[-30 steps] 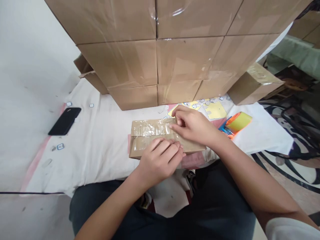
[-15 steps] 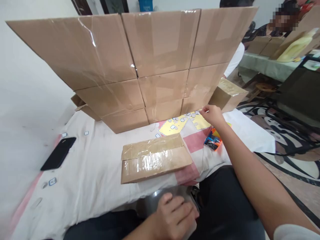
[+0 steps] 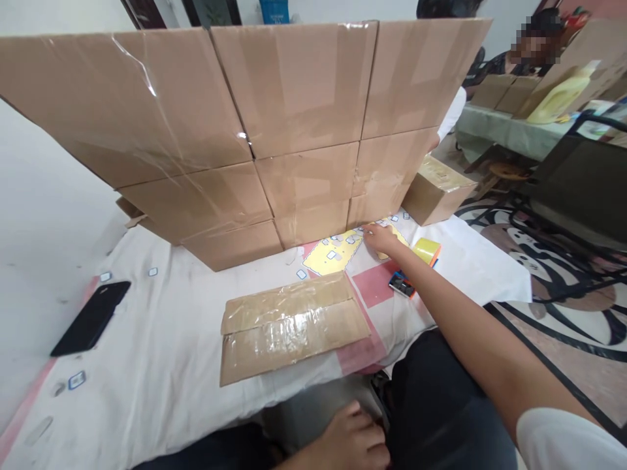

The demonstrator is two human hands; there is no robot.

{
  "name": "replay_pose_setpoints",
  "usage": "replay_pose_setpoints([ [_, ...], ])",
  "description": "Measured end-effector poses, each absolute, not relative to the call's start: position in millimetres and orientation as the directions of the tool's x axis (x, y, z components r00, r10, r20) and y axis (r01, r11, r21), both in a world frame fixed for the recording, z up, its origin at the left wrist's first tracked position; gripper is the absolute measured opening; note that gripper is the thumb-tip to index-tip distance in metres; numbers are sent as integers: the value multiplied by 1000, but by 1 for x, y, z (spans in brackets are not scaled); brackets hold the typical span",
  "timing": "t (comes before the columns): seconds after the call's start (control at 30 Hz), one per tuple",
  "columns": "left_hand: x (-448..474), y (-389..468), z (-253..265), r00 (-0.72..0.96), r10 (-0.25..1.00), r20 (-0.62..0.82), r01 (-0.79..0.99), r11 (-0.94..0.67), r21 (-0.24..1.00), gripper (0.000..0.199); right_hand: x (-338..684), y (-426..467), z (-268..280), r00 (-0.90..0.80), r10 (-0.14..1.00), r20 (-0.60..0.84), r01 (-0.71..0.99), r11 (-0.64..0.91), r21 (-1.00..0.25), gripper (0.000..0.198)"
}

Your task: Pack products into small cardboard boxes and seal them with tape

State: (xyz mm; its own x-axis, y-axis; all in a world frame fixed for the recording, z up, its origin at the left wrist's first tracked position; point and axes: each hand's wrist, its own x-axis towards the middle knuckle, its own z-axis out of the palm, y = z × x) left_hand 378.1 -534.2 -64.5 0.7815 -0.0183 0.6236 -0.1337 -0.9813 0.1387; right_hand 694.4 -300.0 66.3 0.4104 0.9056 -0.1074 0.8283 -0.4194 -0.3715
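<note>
My right hand (image 3: 379, 238) reaches forward to the tablecloth (image 3: 181, 326) near the foot of a tall cardboard-box wall (image 3: 308, 85). Its fingers are drawn together over the yellow patches (image 3: 333, 254) of the cloth's print; whatever they pinch, if anything, is too small to make out. Below that forearm lie a yellow tape roll (image 3: 427, 250) and a small blue, black and orange object (image 3: 401, 284). My left hand (image 3: 350, 437) is low at my lap with curled fingers, over a greyish surface (image 3: 313, 405); what it holds, if anything, is hidden. A flat taped cardboard box (image 3: 294, 326) lies in front of me.
A black phone (image 3: 92, 318) lies at the left by the white wall. Another cardboard box (image 3: 438, 189) stands at the right end of the wall of boxes. Beyond are a dark chair (image 3: 578, 170), a wooden stool (image 3: 512, 171) and a person behind a second table (image 3: 514, 134).
My right hand has come down and slightly left onto the cloth, uncovering the yellow tape roll. My left hand has dropped lower in view. The camera has shifted a little to the right.
</note>
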Motion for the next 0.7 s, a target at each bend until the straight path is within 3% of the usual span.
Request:
replay_pose_setpoints([
  [0.13, 378, -537, -75, 860, -62, 507, -151, -979, 137, 31, 691, -292, 62, 491, 867, -88, 777, -481, -406, 45],
  [0.27, 372, -529, -67, 912, -9, 410, -99, -975, 198, 29, 691, -294, 67, 555, 831, 46, 751, -477, -457, 45],
  [0.47, 361, -523, -55, 914, 99, 393, -25, -954, 298, 22, 695, -302, 74, 634, 747, 198, 606, -321, -728, 40],
  [0.6, 365, -524, -76, 915, 41, 400, -95, -945, 314, 22, 697, -306, 76, 663, 729, 171, 502, -264, -823, 40],
  [0.7, 370, -520, -88, 946, 49, 320, -102, -894, 437, 26, 694, -310, 80, 682, 722, 119, 409, -242, -880, 25],
])
